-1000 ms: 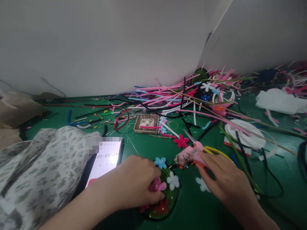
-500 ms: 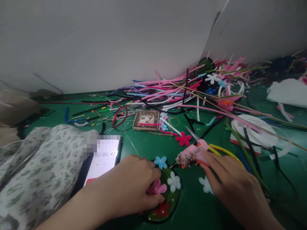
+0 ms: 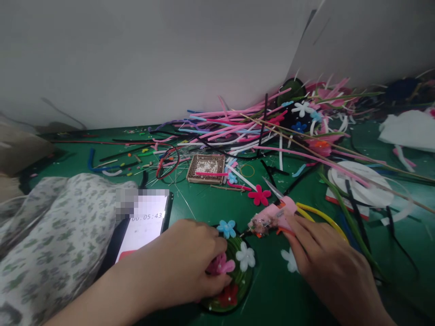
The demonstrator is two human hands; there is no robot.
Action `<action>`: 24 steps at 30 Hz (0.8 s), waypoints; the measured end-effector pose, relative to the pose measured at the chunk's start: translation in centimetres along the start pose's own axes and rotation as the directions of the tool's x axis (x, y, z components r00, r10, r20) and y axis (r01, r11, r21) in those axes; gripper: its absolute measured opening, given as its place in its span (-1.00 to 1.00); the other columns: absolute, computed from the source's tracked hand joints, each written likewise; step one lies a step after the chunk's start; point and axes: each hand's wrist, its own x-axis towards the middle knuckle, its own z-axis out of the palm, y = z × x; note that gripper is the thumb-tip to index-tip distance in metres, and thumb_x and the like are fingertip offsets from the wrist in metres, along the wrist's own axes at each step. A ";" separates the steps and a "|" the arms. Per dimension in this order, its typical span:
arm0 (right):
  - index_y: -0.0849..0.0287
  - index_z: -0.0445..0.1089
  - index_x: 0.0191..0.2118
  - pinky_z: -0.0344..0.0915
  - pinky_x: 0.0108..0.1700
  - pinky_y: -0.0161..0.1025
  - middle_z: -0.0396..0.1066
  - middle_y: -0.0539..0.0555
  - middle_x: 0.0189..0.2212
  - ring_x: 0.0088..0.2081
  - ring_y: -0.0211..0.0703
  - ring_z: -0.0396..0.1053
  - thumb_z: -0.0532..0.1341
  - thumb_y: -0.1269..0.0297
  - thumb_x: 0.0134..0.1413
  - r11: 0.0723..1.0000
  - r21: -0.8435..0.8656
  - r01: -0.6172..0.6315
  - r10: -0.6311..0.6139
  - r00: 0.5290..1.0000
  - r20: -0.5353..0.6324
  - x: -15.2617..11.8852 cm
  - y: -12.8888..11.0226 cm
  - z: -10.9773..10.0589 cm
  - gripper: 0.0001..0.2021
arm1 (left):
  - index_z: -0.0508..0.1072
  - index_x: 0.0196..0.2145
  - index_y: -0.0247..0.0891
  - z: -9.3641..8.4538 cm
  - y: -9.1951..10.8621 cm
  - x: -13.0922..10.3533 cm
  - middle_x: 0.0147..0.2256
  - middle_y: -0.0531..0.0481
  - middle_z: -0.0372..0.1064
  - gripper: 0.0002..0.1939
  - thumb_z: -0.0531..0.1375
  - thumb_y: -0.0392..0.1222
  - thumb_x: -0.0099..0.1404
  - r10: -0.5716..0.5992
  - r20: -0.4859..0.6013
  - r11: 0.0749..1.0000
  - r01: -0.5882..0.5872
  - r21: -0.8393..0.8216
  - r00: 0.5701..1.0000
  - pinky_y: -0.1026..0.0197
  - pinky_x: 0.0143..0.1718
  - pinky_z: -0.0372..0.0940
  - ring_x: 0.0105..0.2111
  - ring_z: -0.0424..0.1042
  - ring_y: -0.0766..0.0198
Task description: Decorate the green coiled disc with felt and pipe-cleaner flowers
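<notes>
My left hand [image 3: 190, 262] is closed over a green coiled pipe-cleaner disc [image 3: 242, 276], with its fingers around a pink flower [image 3: 222, 265]. Part of that flower and the disc's left side are hidden under the hand. A light blue flower [image 3: 227, 228], a white flower [image 3: 245, 256] and a red flower [image 3: 228, 295] also sit on the disc. My right hand [image 3: 329, 258] grips a pink hot glue gun [image 3: 273, 217], its nozzle pointing left toward the disc's upper edge. Beside that hand a loose white flower [image 3: 289, 260] lies on the table.
A crimson flower [image 3: 259, 195] and scissors [image 3: 272, 186] lie beyond the glue gun. A cardboard box of beads [image 3: 205, 168] stands near a heap of pipe cleaners [image 3: 234, 124]. At left are a lit phone [image 3: 144, 231] and patterned cloth [image 3: 61, 226]. Yellow tubing [image 3: 322, 216] curves at right.
The view has shifted very slightly. Both hands, the glue gun and the flowers hold nearly the same places as before.
</notes>
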 end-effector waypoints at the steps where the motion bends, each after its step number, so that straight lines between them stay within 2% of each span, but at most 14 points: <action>1: 0.34 0.47 -0.07 0.23 -0.16 -0.10 0.49 0.19 -0.23 -0.23 0.00 0.40 0.04 0.37 0.28 1.000 0.001 0.000 0.000 1.000 -0.002 0.0 0.0 0.0 -0.70 | 0.36 -0.49 -0.15 0.0 0.0 0.0 -0.45 0.08 0.43 -0.77 0.13 -0.01 0.25 0.003 -0.001 1.000 -0.003 0.003 1.000 0.17 -0.46 0.09 -0.45 0.41 0.19; 12: 0.31 0.42 0.02 0.27 -0.11 -0.10 0.50 0.19 -0.13 -0.16 0.04 0.43 0.18 0.34 0.21 0.998 -0.002 -0.058 0.057 0.994 -0.097 0.7 0.0 0.1 -0.70 | 0.38 -0.48 -0.15 -0.1 0.0 -0.2 -0.44 0.07 0.44 -0.77 0.14 0.01 0.24 0.014 0.000 1.000 -0.014 0.016 1.000 0.18 -0.47 0.12 -0.46 0.42 0.19; 16: 0.29 0.43 0.00 0.30 -0.10 -0.12 0.49 0.17 -0.10 -0.15 0.02 0.44 0.26 0.29 0.15 0.996 0.035 -0.087 0.091 0.985 -0.147 0.8 0.4 0.4 -0.68 | 0.38 -0.49 -0.16 -0.1 0.0 -0.1 -0.44 0.06 0.47 -0.75 0.14 0.02 0.24 0.007 0.000 1.000 -0.007 0.026 1.000 0.18 -0.45 0.15 -0.44 0.45 0.16; 19: 0.31 0.45 -0.06 0.31 -0.05 -0.09 0.48 0.21 -0.09 -0.13 0.04 0.43 0.30 0.33 0.10 0.992 0.095 -0.082 0.100 0.974 -0.204 1.2 0.6 0.1 -0.71 | 0.38 -0.51 -0.17 -0.3 0.1 0.0 -0.45 0.04 0.48 -0.74 0.14 0.01 0.23 0.012 -0.005 0.999 -0.012 0.041 1.000 0.18 -0.47 0.15 -0.45 0.46 0.15; 22: 0.28 0.48 -0.16 0.31 -0.06 -0.12 0.49 0.19 -0.18 -0.15 -0.02 0.42 0.27 0.37 0.13 0.978 0.208 -0.030 0.080 0.968 -0.236 2.6 0.5 -0.8 -0.84 | 0.40 -0.51 -0.17 -0.2 0.1 -0.1 -0.46 0.02 0.48 -0.74 0.14 0.02 0.22 0.022 -0.011 0.998 -0.021 0.054 1.000 0.19 -0.51 0.13 -0.48 0.46 0.15; 24: 0.22 0.48 -0.21 0.29 -0.13 -0.17 0.49 0.13 -0.25 -0.20 -0.08 0.40 0.20 0.35 0.20 0.963 0.268 0.028 0.020 0.985 -0.173 4.6 0.2 -1.2 -0.88 | 0.41 -0.50 -0.17 -0.1 0.1 -0.2 -0.47 0.00 0.49 -0.74 0.13 0.03 0.21 0.022 -0.020 0.998 -0.021 0.058 1.000 0.20 -0.53 0.13 -0.50 0.46 0.14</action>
